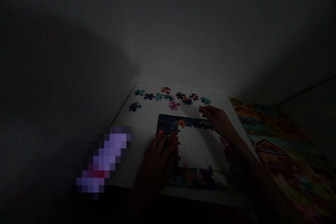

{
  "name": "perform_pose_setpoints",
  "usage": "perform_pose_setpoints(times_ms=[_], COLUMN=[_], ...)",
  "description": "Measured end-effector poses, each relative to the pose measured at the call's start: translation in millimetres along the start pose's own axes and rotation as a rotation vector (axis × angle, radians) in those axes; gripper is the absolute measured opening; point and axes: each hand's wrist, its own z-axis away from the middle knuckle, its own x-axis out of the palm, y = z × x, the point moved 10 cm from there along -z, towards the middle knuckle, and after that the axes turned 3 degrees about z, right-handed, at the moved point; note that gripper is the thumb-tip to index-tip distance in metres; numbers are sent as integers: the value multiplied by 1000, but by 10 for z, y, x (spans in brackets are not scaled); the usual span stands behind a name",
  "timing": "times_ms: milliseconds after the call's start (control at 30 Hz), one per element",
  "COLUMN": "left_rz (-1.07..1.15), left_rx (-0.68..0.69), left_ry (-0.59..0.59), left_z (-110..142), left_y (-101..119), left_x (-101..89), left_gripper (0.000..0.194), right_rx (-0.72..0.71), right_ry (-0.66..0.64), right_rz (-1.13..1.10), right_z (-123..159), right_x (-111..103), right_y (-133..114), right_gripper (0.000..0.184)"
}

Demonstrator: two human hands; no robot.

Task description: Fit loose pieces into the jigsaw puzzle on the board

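A jigsaw frame [168,120] lies on the white board, its border pieces joined around a bare white middle. My left hand [159,155] rests flat over the frame's left side, fingers spread. Above the frame's upper right corner, my right hand [216,116] is closed in a pinch on a small teal and pink puzzle piece [200,107]; fingers cover most of it. Loose pieces are scattered along the far part of the board, among them a pink piece [173,105], an orange piece [165,90] and a teal piece [206,100].
The white board [128,122] meets a pale wall [181,42] at its far edge. At the right lies a colourful picture sheet [273,154] showing a red barn. A bright purple pixelated patch [107,157] is at the left. The whole scene is very dim.
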Motion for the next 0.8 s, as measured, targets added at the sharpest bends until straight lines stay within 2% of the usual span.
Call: perform_pose_setpoints(times_ms=[67,233,300,467,800], left_rz=[-10,-5,-4,-4,-2], left_rx=[16,9,-3,4,20], left_ry=[-6,14,13,0,38], left_z=[4,-8,-13,-20,-38], left_y=[-8,-9,-5,15,35], left_x=[18,0,-8,-12,-56], left_gripper=[43,40,41,41,39], right_rx=[16,42,95,172,224], right_ry=[-55,-23,-25,-35,-73], right_rz=[78,203,259,316,426], right_z=[-196,-537,-610,-667,-685], right_x=[188,453,542,627,658], right_y=[124,307,406,510,480], right_gripper=[25,26,32,52,55])
